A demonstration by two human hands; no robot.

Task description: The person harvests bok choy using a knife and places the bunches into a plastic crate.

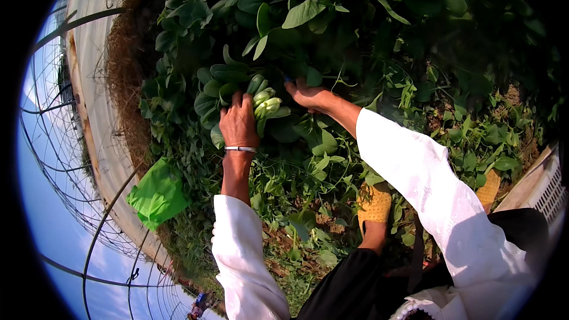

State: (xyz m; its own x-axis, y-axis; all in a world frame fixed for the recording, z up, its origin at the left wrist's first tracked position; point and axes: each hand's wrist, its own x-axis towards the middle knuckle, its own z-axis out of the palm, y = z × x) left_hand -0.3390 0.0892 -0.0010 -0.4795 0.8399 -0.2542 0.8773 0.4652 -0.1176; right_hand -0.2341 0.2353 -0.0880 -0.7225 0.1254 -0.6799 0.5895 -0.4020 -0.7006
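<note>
My left hand (239, 121), with a metal bracelet at the wrist, grips a bunch of leafy greens that look like bok choy (267, 103). Their pale cut-looking stem ends point right and their dark leaves spread out to the left. Just to the right, my right hand (307, 94) reaches in among the standing plants. Its fingers are curled around something with a small blue part (288, 78), perhaps a tool handle; leaves and shadow hide the rest. Tall leafy greens (304, 13) grow thickly beyond both hands.
A bright green plastic bag (158, 195) lies left of the bed. Plastic sheeting (100, 111) and curved metal greenhouse hoops (95, 240) run along the left side. Low weeds (320, 164) cover the soil around my yellow shoe (374, 202). A white plastic crate (549, 186) stands at the right edge.
</note>
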